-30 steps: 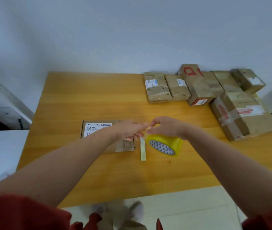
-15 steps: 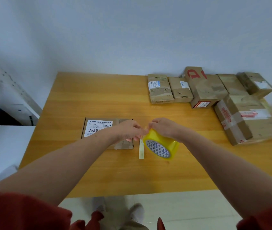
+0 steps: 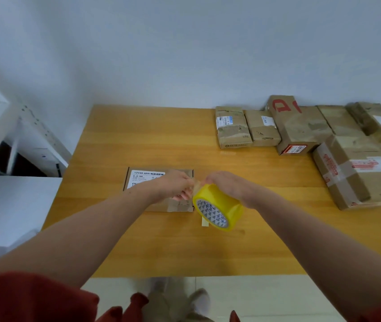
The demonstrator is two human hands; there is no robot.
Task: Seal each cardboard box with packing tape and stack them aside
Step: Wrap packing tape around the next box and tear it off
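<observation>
Wooden table carries everything I inspect. Behind and to the right of the grip, a cluster of cardboard boxes sits against the wall, most already taped, none stacked on another that I can confirm. Directly under and left of the grip lies the flat labelled box, no fresh tape visible on it. My right hand is closed around the yellow tape roll, held off the table. My left hand pinches the tape end at the roll's upper edge, fingers together. A loose tape strip lies just below the roll. I judge sealing of this box not yet begun; stacking remains.
</observation>
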